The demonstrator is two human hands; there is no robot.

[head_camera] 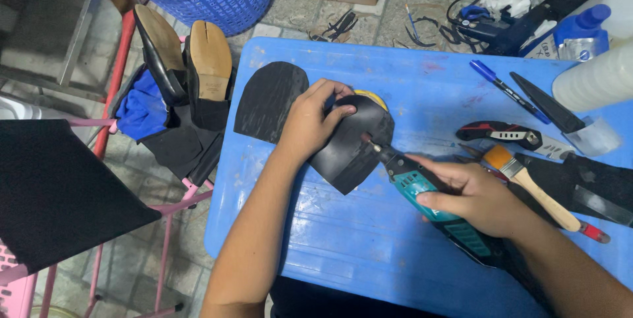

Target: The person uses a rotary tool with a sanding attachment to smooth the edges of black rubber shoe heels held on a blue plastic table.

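pressing left hand [310, 123] on black sole [349, 150], right hand [471, 196] gripping rotary tool [428, 199]

My left hand [315, 122] lay palm down, wrist bent slightly, fingers spread and curled forward, the thumb pointing toward my right side. My left forearm ran up from the lower edge of the view, bare to the elbow. My right hand [476, 194] was closed in a fist-like grip, knuckles upward, thumb along the near side, index finger extended forward. My right forearm entered from the lower right corner. The two hands were near each other, not touching.
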